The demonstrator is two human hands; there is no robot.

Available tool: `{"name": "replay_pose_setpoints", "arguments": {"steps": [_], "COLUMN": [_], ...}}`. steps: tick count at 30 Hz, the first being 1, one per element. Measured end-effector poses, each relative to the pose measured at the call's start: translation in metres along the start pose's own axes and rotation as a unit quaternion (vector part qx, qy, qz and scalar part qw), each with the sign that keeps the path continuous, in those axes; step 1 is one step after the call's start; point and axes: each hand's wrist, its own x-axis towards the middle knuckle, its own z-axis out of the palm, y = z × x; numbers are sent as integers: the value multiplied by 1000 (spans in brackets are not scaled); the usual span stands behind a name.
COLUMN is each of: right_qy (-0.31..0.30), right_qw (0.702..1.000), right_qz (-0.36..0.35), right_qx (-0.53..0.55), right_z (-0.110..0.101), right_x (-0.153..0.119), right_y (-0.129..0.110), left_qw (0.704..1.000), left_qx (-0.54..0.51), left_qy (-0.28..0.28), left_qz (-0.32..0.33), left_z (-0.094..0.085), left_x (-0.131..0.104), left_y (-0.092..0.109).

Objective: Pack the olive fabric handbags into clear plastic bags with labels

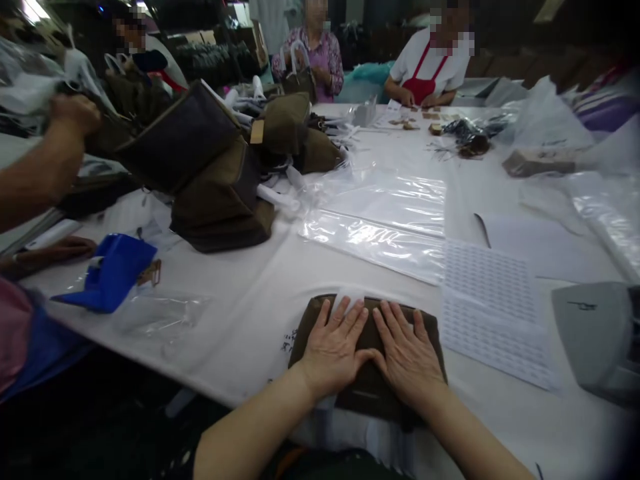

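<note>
Pressing down, my left hand (333, 353) and right hand (407, 353) lie flat, thumb to thumb, on a dark olive bag (370, 392) at the near edge of the bench (240, 333). I note pale, lightly creased covering; beyond, a printed sheet (493, 313), glossy clear plastic (380, 243), heaped bags (215, 193) leftward. Farthest: red-aproned person (423, 83), dim room (520, 40).

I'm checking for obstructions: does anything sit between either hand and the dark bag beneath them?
Nothing visible separates the right hand from the dark bag; it lies spread on top. By the left hand, a white strip shows at the bag's far edge; whether it runs under that hand is hidden.
</note>
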Motion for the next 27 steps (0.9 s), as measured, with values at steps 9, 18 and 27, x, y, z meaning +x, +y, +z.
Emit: {"name": "replay_pose_setpoints", "arguments": {"steps": [9, 18, 27], "right_qy": [16, 102, -64], "right_qw": [1000, 967, 976], "right_qz": [-1, 176, 111], "right_qx": [8, 155, 179], "right_z": [-2, -23, 67], "right_x": [-7, 8, 124], "right_y": [13, 86, 163], "left_qw": [997, 938, 965], "left_qx": [-64, -246, -228], "left_qy": [-10, 207, 14], "left_qz": [39, -129, -131], "left_z": [-2, -30, 41], "left_x": [-2, 21, 194], "left_y": [-20, -86, -184]}}
